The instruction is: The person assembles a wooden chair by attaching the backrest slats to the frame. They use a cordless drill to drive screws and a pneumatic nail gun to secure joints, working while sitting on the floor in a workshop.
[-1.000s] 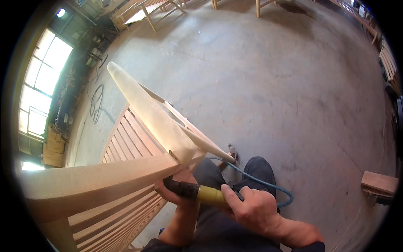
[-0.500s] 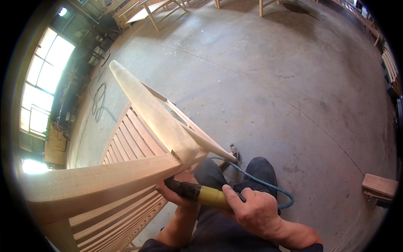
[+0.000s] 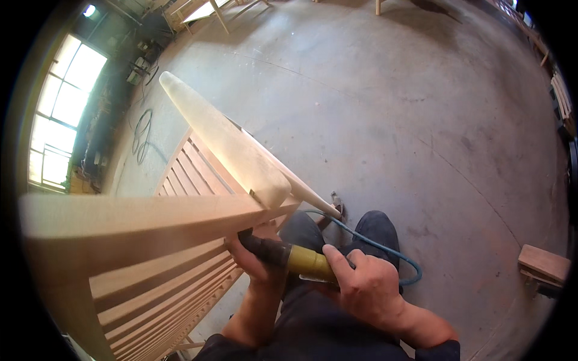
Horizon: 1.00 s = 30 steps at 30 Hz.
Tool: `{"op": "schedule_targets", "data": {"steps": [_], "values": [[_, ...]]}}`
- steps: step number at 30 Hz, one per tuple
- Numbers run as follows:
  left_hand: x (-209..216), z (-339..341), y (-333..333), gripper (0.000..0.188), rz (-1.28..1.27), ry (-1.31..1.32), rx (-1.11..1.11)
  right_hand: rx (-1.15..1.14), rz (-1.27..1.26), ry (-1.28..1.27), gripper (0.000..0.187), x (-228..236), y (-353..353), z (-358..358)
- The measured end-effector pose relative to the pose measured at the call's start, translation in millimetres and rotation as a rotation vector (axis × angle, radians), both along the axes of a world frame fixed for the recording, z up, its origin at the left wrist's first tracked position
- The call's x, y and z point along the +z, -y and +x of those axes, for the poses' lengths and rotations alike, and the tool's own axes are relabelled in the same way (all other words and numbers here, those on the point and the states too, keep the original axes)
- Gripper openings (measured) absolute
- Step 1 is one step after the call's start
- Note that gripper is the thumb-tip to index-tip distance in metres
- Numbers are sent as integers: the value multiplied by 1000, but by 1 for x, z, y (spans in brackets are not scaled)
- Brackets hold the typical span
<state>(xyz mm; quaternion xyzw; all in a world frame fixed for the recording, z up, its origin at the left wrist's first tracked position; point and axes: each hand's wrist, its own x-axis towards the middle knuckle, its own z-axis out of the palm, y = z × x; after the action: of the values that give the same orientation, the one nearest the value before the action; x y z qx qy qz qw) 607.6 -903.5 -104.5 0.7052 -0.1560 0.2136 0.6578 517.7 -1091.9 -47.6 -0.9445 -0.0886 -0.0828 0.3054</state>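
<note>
both hands point(image 3: 361, 289) gripping yellow tool point(image 3: 304, 262), seemingly against chair point(image 3: 198, 174)

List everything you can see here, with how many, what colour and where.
slatted bench: one, pale wood, left and centre
power tool: one, yellow and black, under the bench rail
hose: one, blue, from the tool across the floor
wooden block: one, light brown, right edge
floor: grey concrete
windows: bright, far left
left hand: under the tool's black nose
right hand: grips the tool's yellow body
</note>
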Motion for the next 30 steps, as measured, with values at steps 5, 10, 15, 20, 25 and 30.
{"op": "schedule_targets", "data": {"steps": [5,10,15,20,25,30], "values": [[24,-16,2,77,-705,-664,-237,-25,23,10,60,-5,-1,-1],[46,-48,27,71,-522,-887,-360,-39,22,-53,77,-6,-4,-5],[47,-44,31,27,-814,-918,-434,26,210,-271,95,10,3,-3],[49,-42,25,9,-866,-982,-420,285,241,-539,76,31,52,19],[49,-37,22,14,-741,-1001,-419,563,615,252,51,53,36,132],[45,-36,23,13,-823,-1012,-405,1155,1212,-19,59,92,-65,197]]}}
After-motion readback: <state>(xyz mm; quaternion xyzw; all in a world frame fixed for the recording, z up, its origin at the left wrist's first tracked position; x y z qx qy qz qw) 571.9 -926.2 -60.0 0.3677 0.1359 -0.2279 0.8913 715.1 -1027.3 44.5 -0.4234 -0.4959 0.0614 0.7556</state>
